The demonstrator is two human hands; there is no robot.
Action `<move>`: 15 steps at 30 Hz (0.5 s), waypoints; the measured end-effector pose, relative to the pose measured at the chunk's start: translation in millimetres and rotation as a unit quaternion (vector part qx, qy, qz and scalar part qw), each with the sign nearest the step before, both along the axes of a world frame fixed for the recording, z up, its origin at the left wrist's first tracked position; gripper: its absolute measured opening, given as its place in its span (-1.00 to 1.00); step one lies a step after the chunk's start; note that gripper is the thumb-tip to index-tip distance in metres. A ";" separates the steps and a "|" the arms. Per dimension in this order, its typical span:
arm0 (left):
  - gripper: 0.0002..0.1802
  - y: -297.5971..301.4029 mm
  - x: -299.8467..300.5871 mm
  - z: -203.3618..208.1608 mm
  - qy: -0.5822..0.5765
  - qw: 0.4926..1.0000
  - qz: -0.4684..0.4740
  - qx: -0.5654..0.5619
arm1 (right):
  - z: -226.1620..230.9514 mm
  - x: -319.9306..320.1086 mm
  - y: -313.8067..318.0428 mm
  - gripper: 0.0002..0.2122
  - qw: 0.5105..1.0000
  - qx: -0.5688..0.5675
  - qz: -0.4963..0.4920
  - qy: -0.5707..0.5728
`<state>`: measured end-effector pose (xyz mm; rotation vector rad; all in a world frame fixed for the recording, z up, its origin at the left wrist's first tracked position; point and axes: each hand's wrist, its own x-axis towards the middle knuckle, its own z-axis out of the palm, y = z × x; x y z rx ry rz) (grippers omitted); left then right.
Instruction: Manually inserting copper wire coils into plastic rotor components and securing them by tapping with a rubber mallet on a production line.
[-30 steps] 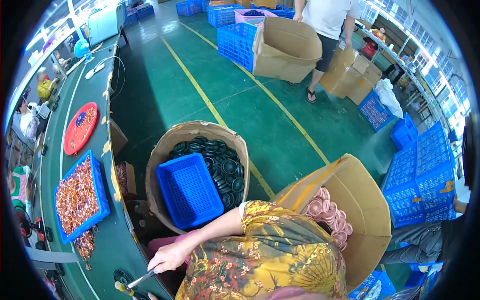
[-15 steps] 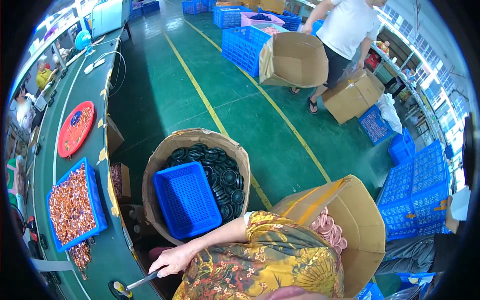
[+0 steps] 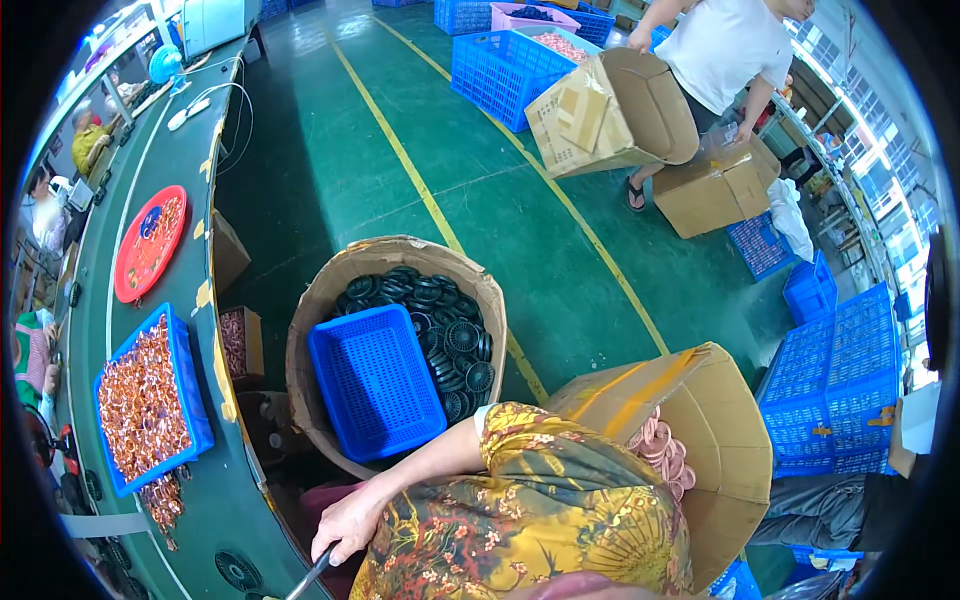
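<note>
The green floor (image 3: 290, 210), with two yellow lines, takes most of the upper middle of the frame. Along the left side runs a long green worktop (image 3: 222, 500). In the upper right, a co-worker in a white shirt (image 3: 725, 60) grips a cardboard carton (image 3: 580, 115) by its edge. At the right side there is a stack of blue crates (image 3: 835, 375). In the lower right, an open cardboard box (image 3: 728, 430) contains pink round parts (image 3: 663, 455); in the centre, a rounded cardboard box (image 3: 385, 250) is filled with black round parts (image 3: 462, 340). On these black parts sits a blue basket (image 3: 380, 380), slightly tilted. On the worktop, at the left, a blue tray (image 3: 193, 385) carries a heap of copper-coloured pieces (image 3: 145, 400), and some of them lie beyond its lower edge. Above it is a red tray (image 3: 132, 265). At the lower edge, the right hand (image 3: 345, 525) is closed around the dark grip of a metal-shafted tool (image 3: 318, 570). The tool's far end leaves the frame. The left hand is outside the view, so I cannot tell its state. Left of the tool, a black spoked disc (image 3: 238, 570) lies flat on the worktop, near but apart.
</note>
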<state>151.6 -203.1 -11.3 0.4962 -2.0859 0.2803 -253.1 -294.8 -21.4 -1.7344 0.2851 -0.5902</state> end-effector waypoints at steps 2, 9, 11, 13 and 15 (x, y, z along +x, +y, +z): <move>-0.04 62.1 -27.3 31.8 -0.147 0.779 0.518 0.322 | 7.2 -4.1 -0.8 -0.71 1.000 -0.004 -0.009 0.012; -0.26 117.3 -31.5 29.0 -0.042 0.729 0.500 0.466 | 28.2 17.0 3.9 -0.77 0.989 -0.118 -0.004 0.086; -0.29 115.0 -35.7 27.0 -0.059 0.717 0.540 0.436 | 35.6 27.5 7.5 -0.78 0.982 -0.149 -0.046 0.110; -0.28 91.9 -34.1 23.9 0.001 0.722 0.531 0.442 | 43.4 30.3 10.1 -0.80 0.968 -0.167 -0.101 0.156; -0.35 78.3 -62.7 32.5 0.058 0.722 0.551 0.414 | 44.8 44.5 11.9 -0.71 0.955 -0.144 -0.122 0.228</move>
